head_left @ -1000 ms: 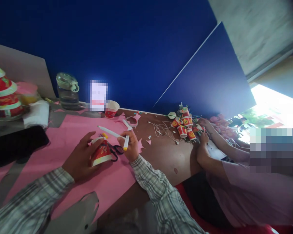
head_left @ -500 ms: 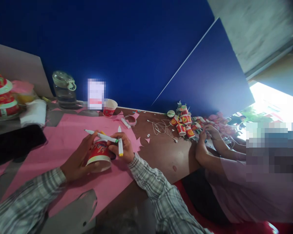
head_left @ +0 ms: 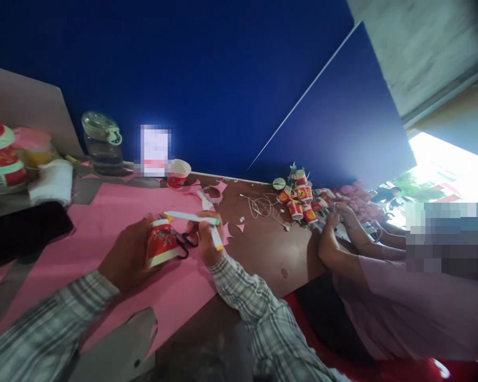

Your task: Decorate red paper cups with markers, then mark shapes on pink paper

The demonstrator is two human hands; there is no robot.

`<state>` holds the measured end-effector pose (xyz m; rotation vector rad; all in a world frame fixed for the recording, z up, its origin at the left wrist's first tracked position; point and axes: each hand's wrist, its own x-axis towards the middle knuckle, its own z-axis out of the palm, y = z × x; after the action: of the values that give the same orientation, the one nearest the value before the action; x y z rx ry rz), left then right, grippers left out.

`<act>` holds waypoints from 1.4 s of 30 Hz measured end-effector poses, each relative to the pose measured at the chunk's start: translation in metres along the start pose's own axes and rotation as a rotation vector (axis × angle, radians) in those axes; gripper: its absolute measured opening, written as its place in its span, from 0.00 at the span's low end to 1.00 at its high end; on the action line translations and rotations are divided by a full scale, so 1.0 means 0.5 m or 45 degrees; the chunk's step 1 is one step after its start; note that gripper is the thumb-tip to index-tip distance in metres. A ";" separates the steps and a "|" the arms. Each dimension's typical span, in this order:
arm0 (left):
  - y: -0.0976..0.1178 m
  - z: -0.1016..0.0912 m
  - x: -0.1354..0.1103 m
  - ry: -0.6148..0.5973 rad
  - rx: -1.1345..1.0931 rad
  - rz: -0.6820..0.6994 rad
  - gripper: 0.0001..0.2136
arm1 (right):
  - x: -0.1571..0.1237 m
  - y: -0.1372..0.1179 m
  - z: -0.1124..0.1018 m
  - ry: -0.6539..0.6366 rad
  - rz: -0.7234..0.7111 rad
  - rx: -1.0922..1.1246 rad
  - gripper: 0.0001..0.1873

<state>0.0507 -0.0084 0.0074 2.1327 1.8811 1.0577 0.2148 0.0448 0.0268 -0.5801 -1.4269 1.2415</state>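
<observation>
A red paper cup (head_left: 162, 240) is held above the pink paper sheet (head_left: 171, 300) on the left part of the brown worktop (head_left: 258, 265), base up and tilted, its pale rim lowest. It sits inside the grip of the left hand (head_left: 128, 253), which is clamped on its left side; the forearm comes in from the near left corner, palm turned toward the cup.

The right hand (head_left: 209, 245) is to the right of the cup, apart from it, its grip closed around 2 white markers. The green-ended marker (head_left: 183, 216) lies nearly level across the fingers, its other end near the cup's base; whether they touch, I cannot tell. The yellow-ended marker (head_left: 216, 237) slants down toward the near edge. The right forearm reaches in from that edge, wrist raised, fingers curled.

Dark-handled scissors (head_left: 188, 242) show between the cup and the right hand. A black smartphone (head_left: 27, 232) lies toward the left edge. Along the back edge stand a water bottle (head_left: 102, 151) and another red paper cup with its mouth up (head_left: 177, 180). White wired earphones (head_left: 262, 207) lie farther right.
</observation>
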 end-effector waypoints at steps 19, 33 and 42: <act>-0.049 0.012 -0.014 0.153 0.332 -0.020 0.54 | -0.058 0.030 -0.011 -0.201 -0.352 -0.506 0.10; -0.050 0.014 -0.013 0.197 0.375 0.042 0.52 | -0.048 -0.005 -0.009 -0.283 -0.858 -0.787 0.07; -0.049 0.012 -0.011 0.235 0.375 0.104 0.52 | -0.044 -0.021 -0.003 -0.279 -0.949 -0.777 0.06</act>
<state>0.0334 -0.0057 -0.0117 2.3582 2.1709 1.0853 0.2253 0.0226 0.0271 -0.2517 -1.9754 0.2723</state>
